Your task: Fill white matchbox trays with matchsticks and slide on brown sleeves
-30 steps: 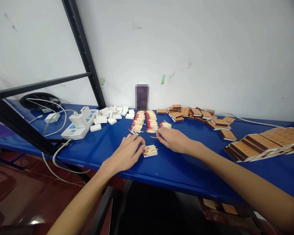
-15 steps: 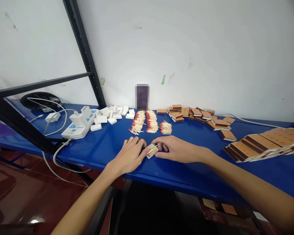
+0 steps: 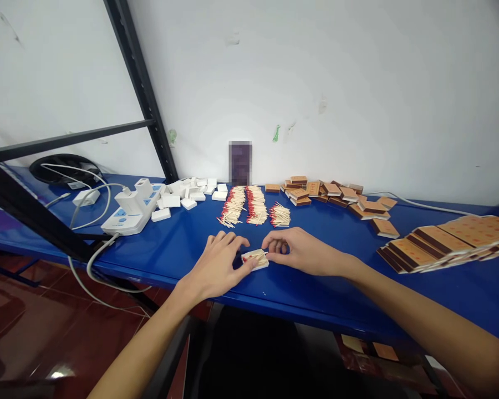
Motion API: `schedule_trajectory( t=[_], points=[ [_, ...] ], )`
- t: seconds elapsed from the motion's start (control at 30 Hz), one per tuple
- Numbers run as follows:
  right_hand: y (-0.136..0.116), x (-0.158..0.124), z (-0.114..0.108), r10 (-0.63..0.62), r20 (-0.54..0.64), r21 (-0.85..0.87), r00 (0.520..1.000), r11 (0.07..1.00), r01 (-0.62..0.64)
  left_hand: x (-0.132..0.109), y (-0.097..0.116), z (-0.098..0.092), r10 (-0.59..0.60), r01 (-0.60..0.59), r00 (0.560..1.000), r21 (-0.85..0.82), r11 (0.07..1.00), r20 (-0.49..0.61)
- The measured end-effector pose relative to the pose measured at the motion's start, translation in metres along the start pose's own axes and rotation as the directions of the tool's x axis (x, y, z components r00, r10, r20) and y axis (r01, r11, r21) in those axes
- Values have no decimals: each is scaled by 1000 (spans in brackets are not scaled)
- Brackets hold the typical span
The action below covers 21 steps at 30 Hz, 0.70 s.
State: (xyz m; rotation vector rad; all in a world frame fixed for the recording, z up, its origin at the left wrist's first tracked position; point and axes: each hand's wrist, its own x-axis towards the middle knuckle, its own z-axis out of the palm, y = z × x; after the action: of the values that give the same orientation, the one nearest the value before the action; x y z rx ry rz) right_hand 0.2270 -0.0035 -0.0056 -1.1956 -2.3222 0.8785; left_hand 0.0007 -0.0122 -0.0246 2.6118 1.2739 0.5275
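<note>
Sitting near the front edge of the long blue table (image 3: 399, 288) is a small white cardboard tray full of red-tipped matchsticks (image 3: 255, 258), right between the person's two hands. The left hand (image 3: 216, 266) is curled around the tray's left end, with the thumb at the near side and the fingers bent over the far side. The right hand (image 3: 299, 252) pinches the tray's right end with its thumb and first fingers. It looks like those fingertips press on the sticks too, but that part is too small to be sure.

Just behind the hands lie three neat piles of loose red-tipped matchsticks (image 3: 255, 206), side by side on the table. To the left of them is a heap of empty little white trays (image 3: 189, 194), and next to that a white power strip with plugs and grey cables (image 3: 133, 213). To the right of the sticks sits a spread of small brown matchbox covers (image 3: 328, 193) near the white wall (image 3: 357, 83). Farther right, well apart from the hands, are fanned stacks of flat brown card sheets (image 3: 441, 241). A black metal frame (image 3: 139, 83) leans across the left side.
</note>
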Motion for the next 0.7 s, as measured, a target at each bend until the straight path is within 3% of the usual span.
schedule_trajectory(
  t=[0.5, 0.6, 0.7],
  points=[
    [-6, 10, 2, -50, 29, -111, 998, 992, 53, 1, -6, -1, 74, -62, 994, -146, 987, 80],
    [1, 16, -4, -23, -32, -121, 999, 993, 19, 5, -23, -8, 58, -51, 997, -122, 991, 55],
    [17, 27, -10, -35, -154, -349, 987, 937, -21, 15, -53, -15, -9, 10, 999, 34, 999, -31]
  ],
)
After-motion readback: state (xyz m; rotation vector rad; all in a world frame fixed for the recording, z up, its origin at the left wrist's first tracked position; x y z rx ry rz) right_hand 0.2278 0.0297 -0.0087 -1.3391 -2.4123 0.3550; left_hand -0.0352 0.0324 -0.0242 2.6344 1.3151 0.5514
